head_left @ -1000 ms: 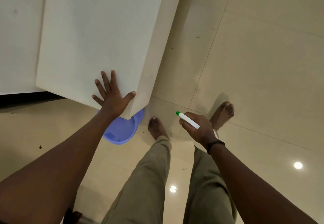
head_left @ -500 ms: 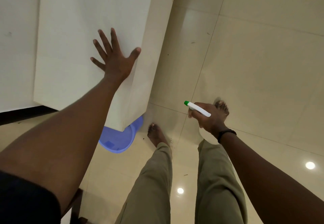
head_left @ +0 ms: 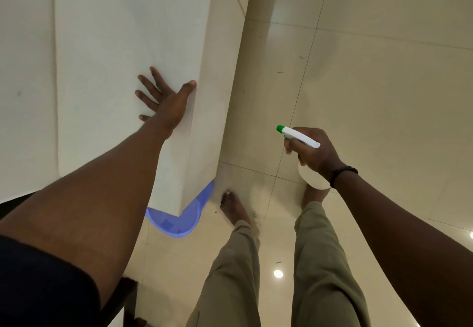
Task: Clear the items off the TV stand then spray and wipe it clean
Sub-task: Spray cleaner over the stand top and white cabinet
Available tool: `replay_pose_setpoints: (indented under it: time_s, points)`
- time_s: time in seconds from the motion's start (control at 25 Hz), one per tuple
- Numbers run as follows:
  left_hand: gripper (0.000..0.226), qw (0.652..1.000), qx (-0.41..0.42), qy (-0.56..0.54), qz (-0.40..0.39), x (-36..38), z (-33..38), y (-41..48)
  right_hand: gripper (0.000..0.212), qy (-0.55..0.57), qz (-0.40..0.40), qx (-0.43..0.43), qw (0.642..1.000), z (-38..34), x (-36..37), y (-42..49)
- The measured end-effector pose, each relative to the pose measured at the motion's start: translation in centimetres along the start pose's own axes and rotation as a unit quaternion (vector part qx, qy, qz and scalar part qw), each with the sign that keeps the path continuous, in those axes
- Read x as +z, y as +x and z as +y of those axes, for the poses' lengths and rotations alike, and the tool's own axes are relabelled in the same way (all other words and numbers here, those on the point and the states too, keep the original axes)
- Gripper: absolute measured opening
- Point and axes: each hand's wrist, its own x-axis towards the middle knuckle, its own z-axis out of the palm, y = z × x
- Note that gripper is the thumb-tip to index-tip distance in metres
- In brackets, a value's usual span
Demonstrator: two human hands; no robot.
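TV stand: white tabletop (head_left: 122, 44) is lying at left, matte, with a square front edge.
Left hand (head_left: 167, 103): is resting flat near that edge, fingers (head_left: 160, 79) spread straight.
Right hand (head_left: 318, 153): is gripping a spray bottle (head_left: 300, 137) over the floor, apart from the stand.
Bottle: white plastic, green nozzle.
Basin (head_left: 179, 224): blue plastic, rounded, is sitting partly under the stand's near corner.
Floor (head_left: 384, 83): glossy cream tiles are lying open at right.
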Motion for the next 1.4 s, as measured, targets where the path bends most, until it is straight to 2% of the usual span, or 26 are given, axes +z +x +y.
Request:
replay_pose_setpoints:
  time_s: [0.12, 0.32, 0.6, 0.8, 1.12, 1.28, 1.4]
  points:
    - [0.11, 1.0, 0.002, -0.001, -0.001, 0.1, -0.1, 0.1, 0.023, 0.006, 0.0, -0.024, 1.0, -0.5, -1.6, 1.7]
    - [0.108, 1.0, -0.01, -0.01, 0.004, 0.2, 0.1, 0.3, 0.024, 0.028, 0.051, 0.004, 0.998, -2.2, -3.9, 5.4]
    - [0.109, 0.999, -0.023, -0.023, 0.019, 0.5, 0.1, 0.8, 0.021, -0.017, 0.017, -0.04, 0.999, -5.8, -7.9, 9.8]
    - [0.111, 0.999, -0.032, -0.019, 0.024, 0.7, -0.1, 1.4, 0.024, -0.016, 0.069, -0.014, 0.997, -8.2, -9.4, 12.1]
    - [0.111, 0.997, -0.072, -0.006, 0.013, 0.5, 0.6, 1.5, 0.023, -0.025, 0.042, -0.007, 0.999, -11.9, -12.6, 13.9]
    - [0.103, 0.993, -0.076, -0.055, 0.074, 0.4, 3.3, 1.0, 0.022, -0.029, 0.045, -0.006, 0.999, -13.4, -14.3, 14.5]
    - [0.097, 0.992, -0.022, -0.049, 0.112, -0.5, 8.6, 2.6, 0.022, -0.01, 0.053, -0.01, 0.998, -13.6, -15.4, 15.7]
